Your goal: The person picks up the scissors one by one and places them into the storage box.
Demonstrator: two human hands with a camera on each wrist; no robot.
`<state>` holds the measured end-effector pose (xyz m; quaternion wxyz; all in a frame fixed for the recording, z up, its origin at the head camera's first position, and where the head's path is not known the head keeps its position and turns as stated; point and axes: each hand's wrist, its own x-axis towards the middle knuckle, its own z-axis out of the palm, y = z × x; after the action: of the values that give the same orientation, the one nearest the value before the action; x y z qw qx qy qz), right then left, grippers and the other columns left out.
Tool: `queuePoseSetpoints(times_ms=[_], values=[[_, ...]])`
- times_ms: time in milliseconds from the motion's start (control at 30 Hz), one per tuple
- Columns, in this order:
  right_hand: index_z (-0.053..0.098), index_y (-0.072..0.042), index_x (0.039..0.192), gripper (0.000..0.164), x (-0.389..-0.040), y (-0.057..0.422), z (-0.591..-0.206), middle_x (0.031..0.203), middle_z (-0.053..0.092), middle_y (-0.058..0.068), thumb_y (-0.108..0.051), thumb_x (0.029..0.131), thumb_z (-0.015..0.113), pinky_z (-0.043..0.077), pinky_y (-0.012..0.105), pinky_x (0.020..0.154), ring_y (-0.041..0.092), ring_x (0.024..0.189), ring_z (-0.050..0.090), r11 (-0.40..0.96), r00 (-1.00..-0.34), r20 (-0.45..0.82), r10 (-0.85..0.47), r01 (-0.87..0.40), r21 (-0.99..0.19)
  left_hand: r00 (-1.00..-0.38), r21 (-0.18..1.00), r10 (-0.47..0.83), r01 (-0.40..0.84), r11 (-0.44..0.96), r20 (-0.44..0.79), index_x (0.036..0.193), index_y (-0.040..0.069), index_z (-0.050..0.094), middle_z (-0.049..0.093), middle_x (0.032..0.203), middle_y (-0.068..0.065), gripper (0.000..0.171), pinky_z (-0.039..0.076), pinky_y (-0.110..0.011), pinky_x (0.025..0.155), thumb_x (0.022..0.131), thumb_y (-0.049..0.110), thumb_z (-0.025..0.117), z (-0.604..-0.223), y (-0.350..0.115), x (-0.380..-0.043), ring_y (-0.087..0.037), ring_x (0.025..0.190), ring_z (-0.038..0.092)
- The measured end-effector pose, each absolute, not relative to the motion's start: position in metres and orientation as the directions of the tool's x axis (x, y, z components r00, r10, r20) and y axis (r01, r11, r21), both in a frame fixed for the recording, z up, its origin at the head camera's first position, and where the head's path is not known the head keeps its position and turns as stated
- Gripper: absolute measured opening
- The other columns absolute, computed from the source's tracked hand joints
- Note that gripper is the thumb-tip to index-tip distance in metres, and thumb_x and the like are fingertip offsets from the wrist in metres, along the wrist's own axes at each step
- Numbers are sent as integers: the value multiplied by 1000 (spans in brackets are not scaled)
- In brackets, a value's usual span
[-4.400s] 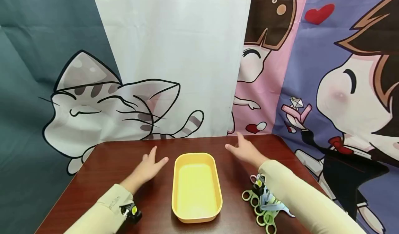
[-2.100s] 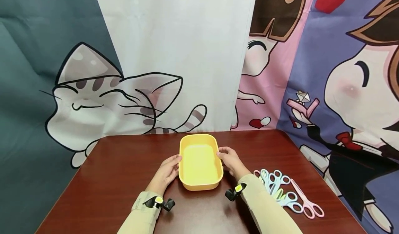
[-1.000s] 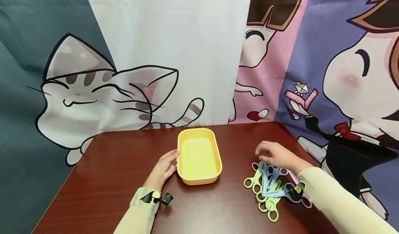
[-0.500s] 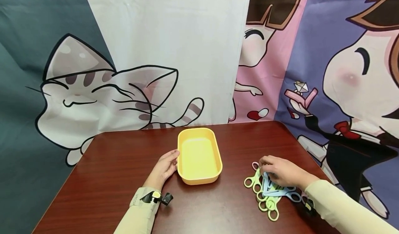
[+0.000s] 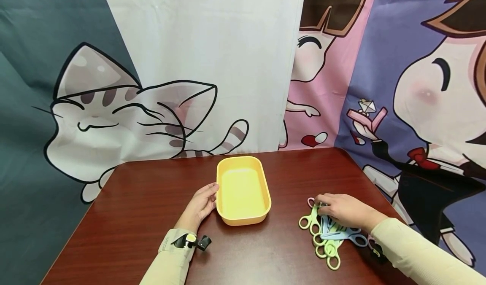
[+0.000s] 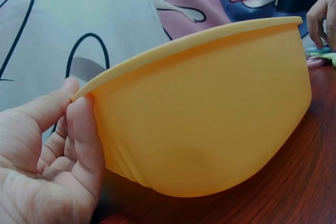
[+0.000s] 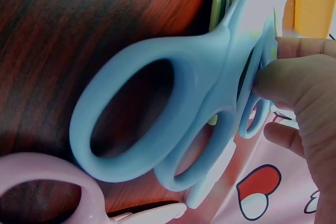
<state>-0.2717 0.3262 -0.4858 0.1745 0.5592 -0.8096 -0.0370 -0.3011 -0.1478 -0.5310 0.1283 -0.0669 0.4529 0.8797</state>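
In the head view my left hand (image 5: 200, 202) holds the left rim of a yellow plastic tray (image 5: 243, 221). The left wrist view shows its thumb and fingers pinching the rim of that tray (image 6: 205, 108). My right hand (image 5: 347, 209) is down on a pile of scissors at the right, palm down. From the right wrist, its thumb and a finger pinch a pair of blue scissors (image 7: 255, 121), partly behind another blue pair (image 7: 131, 108). Pale green scissors (image 5: 330, 251) lie at the near side of the pile; the hand hides part of it.
The pile rests on a dark red-brown table (image 5: 136, 217). Pink scissors (image 7: 52, 169) lie beside the blue ones. Behind the table's far edge hangs a cartoon-printed cloth (image 5: 235, 65). A small black camera (image 5: 191, 240) is strapped to the left wrist.
Both hands took hold of the tray and it moved farther back on the table. The right hand then let go, moved right and came down onto the scissors; the left kept its grip.
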Motion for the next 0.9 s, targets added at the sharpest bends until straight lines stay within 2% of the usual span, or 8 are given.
queuePoseSetpoints(times_ms=[267,500,700,800,900], values=[[72,-21,89,20,-271,325,-485,110,60,2,-4,78,75,55,27,66,12,88,62,354,-287,243,-926,-885,303,-956,774,182,-294,-561,-232,103,10,58,66,76,0,8,53,-16,53,106,6,51,-531,-147,-301,-5,62,61],[71,-19,88,19,-272,325,-484,110,60,3,-4,83,61,55,28,64,14,87,63,315,-235,261,-936,-890,330,-954,782,190,-299,-547,-231,104,11,57,68,79,0,8,53,-17,54,106,6,51,-530,-148,-300,-6,65,64],[71,-17,91,27,-276,328,-478,106,60,4,-7,90,46,55,29,66,16,90,61,294,-199,274,-941,-882,368,-955,778,195,-296,-555,-224,103,10,58,67,78,0,9,53,-17,55,105,5,51,-530,-148,-300,-5,64,63],[69,-16,90,25,-279,329,-474,105,60,3,-7,90,46,54,30,66,16,91,60,287,-186,283,-941,-882,374,-955,777,194,-296,-556,-225,103,10,58,68,78,0,9,53,-17,54,105,5,51,-530,-148,-301,-6,65,64],[70,-15,91,22,-282,329,-471,102,61,2,-4,84,51,53,31,66,16,90,60,281,-178,292,-940,-889,363,-954,779,193,-299,-552,-229,104,10,57,68,78,0,8,53,-16,54,105,5,51,-530,-148,-300,-6,64,64]])
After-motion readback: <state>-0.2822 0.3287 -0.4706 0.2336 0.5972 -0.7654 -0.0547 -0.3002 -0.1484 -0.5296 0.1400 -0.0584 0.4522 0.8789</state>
